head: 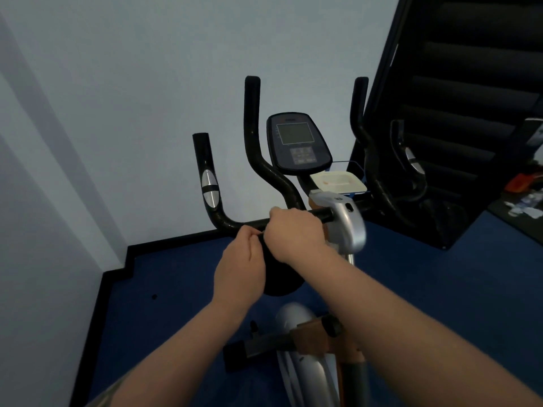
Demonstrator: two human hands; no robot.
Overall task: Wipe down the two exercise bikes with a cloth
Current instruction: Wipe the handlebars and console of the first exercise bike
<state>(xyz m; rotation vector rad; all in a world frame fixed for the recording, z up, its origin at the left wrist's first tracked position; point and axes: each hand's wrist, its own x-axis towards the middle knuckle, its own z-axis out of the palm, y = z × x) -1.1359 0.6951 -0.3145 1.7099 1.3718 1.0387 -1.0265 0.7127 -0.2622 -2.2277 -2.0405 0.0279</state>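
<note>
Both forearms are bare to the elbow, the left hand and right hand ungloved.

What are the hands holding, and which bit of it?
Both hands grip a black cloth at its top, where it drapes over the bike's handlebar. The left hand pinches the top edge; the right hand clutches cloth around the bar.

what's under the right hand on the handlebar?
The right hand wraps the black handlebar, with a dark cloth hanging below it; the left hand pinches the cloth's edge. How the cloth lies under the palm is hidden.
</note>
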